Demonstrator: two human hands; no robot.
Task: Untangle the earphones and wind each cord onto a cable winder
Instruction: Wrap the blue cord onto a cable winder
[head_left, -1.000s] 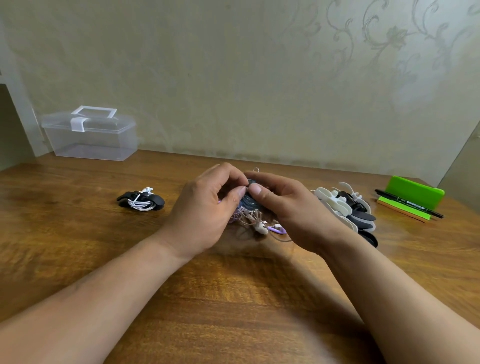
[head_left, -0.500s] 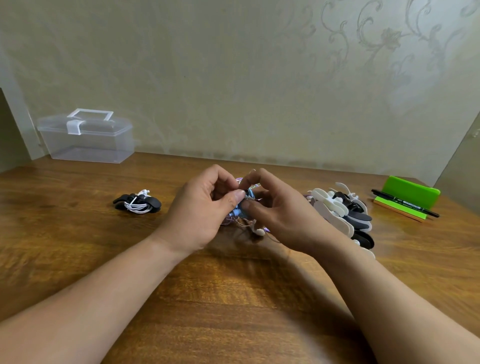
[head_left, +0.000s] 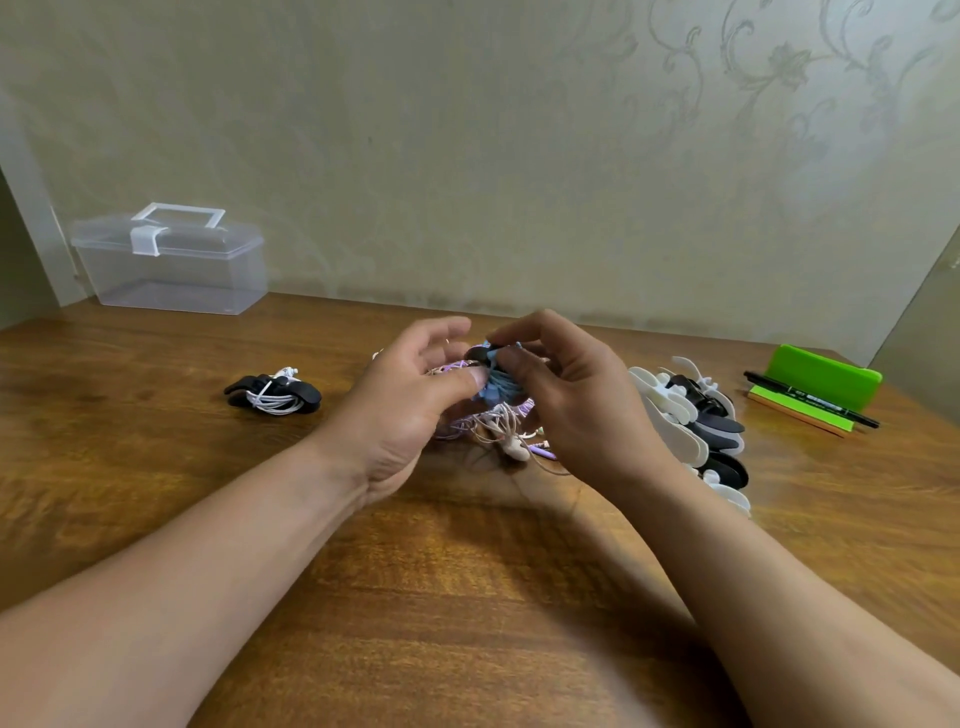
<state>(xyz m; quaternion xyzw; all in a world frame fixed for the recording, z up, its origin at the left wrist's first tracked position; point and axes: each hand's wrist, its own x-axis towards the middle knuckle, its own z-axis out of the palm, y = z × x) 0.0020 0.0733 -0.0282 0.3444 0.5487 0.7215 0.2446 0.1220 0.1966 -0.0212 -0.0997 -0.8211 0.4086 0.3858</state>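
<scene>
Above the table's middle, my right hand (head_left: 566, 395) pinches a black cable winder (head_left: 478, 355) wrapped with blue earphone cord (head_left: 497, 387). My left hand (head_left: 410, 400) is beside it, its thumb pressing on the blue cord and its fingers loosely spread above. Under both hands lies a tangle of pink, purple and beige earphones (head_left: 506, 434) on the wood. A black winder with white cord wound on it (head_left: 272, 396) lies to the left.
A pile of white and black spare winders (head_left: 696, 431) lies right of my right hand. A green holder with sticky notes (head_left: 821, 382) and a black pen (head_left: 810, 399) is at the far right. A clear plastic box (head_left: 171, 262) stands back left by the wall.
Both hands have lifted the blue-wound winder higher off the tangle. My left fingers have spread open from their earlier curled grip, with only the thumb left on the cord.
</scene>
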